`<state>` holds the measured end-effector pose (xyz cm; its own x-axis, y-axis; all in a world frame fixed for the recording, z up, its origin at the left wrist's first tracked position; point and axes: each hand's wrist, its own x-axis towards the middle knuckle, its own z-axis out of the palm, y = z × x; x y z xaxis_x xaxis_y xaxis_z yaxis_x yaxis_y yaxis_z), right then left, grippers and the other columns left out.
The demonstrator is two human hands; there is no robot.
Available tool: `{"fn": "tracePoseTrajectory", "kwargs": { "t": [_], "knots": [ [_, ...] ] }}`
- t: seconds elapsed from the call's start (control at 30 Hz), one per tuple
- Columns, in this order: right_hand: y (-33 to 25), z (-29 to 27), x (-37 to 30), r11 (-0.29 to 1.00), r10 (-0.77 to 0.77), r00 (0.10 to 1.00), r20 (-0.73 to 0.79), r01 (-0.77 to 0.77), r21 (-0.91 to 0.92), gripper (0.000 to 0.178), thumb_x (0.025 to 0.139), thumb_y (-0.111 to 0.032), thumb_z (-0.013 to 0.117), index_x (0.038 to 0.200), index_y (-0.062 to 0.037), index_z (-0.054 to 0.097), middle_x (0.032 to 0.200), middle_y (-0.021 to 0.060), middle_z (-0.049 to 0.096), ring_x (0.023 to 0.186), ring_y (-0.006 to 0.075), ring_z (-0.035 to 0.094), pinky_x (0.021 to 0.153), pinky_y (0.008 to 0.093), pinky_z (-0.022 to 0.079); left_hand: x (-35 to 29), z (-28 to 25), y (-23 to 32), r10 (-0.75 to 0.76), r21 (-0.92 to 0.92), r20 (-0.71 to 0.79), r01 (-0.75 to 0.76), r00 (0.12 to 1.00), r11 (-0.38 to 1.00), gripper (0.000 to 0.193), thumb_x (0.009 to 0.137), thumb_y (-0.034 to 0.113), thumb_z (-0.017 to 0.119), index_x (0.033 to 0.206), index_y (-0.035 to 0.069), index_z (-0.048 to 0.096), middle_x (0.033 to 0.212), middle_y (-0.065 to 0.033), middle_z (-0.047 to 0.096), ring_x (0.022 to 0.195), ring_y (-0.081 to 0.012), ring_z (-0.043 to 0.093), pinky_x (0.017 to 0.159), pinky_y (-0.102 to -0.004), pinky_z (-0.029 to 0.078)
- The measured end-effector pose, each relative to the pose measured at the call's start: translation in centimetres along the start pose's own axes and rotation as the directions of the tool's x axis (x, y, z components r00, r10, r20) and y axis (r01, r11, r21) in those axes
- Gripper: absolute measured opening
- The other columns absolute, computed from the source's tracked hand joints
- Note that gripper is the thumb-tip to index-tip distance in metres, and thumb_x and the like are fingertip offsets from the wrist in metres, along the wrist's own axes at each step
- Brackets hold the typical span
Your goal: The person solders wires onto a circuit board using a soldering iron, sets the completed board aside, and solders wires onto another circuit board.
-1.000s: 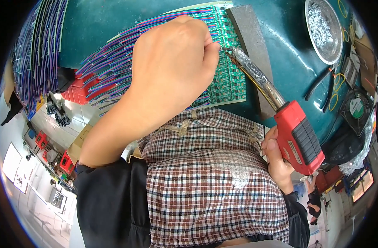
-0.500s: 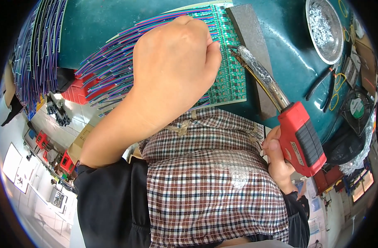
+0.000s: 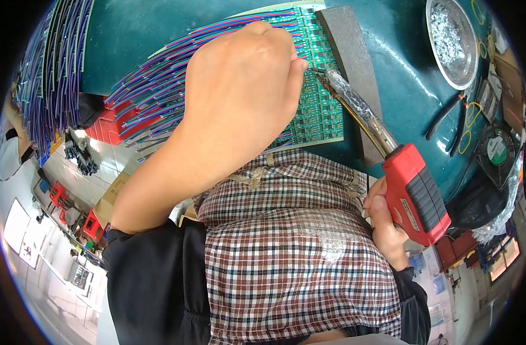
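Note:
My left hand [image 3: 240,86] is closed above a green circuit board panel [image 3: 320,118], thumb and fingers pinched at its wire side. Thin coloured wire ends show at the fingertips; most of the grip is hidden under the hand. Rows of blue, red and black wires [image 3: 159,80] fan leftward from the panel. My right hand [image 3: 386,224] is wrapped round the red handle of a soldering gun [image 3: 415,192]. Its metal barrel slants up and left, and its dark tip is over the board close beside my left thumb. A brass-coloured tube runs along the barrel.
A grey bar [image 3: 352,52] lies along the panel's right edge. Farther right are a metal bowl [image 3: 447,40] of silvery bits, pliers [image 3: 447,118] and a small black fan [image 3: 496,150]. More wires [image 3: 56,69] hang at the far left, near another person's arm [image 3: 16,123].
The soldering gun has shifted slightly left, bringing its tip closer to my left thumb. My left hand has barely moved. Another person's arm has come into sight at the far left.

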<state>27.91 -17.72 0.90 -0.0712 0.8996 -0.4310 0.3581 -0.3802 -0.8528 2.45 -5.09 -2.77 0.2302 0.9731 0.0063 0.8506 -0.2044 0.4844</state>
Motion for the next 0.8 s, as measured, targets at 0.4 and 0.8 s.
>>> {"fn": "tracePoseTrajectory", "kwargs": {
  "t": [0.4,0.8],
  "knots": [
    [0.2,0.0,0.1,0.993,-0.091,0.995,-0.047,0.087,-0.085,0.017,0.093,-0.013,0.065,0.099,0.0017,0.058,0.074,0.0081,0.058,0.057,0.0110,0.050,0.052,0.0237,0.041,0.0,0.0,0.0,-0.002,-0.001,0.012,0.002,1.000,1.000,0.019,0.087,0.017,0.076,0.079,0.005,0.064,0.075,-0.0087,0.063,0.063,-0.0252,0.063,0.058,-0.0382,0.048],
    [0.2,-0.4,-0.1,0.998,-0.044,0.999,-0.014,0.043,-0.047,0.020,0.094,-0.012,0.065,0.102,0.0032,0.056,0.074,0.0093,0.058,0.057,0.0109,0.051,0.052,0.0235,0.042,-0.2,0.1,0.1,-0.016,0.020,0.011,0.015,1.000,1.000,0.020,0.088,0.018,0.075,0.079,0.005,0.063,0.076,-0.0088,0.064,0.065,-0.0262,0.064,0.059,-0.0392,0.049]
  ]
}}
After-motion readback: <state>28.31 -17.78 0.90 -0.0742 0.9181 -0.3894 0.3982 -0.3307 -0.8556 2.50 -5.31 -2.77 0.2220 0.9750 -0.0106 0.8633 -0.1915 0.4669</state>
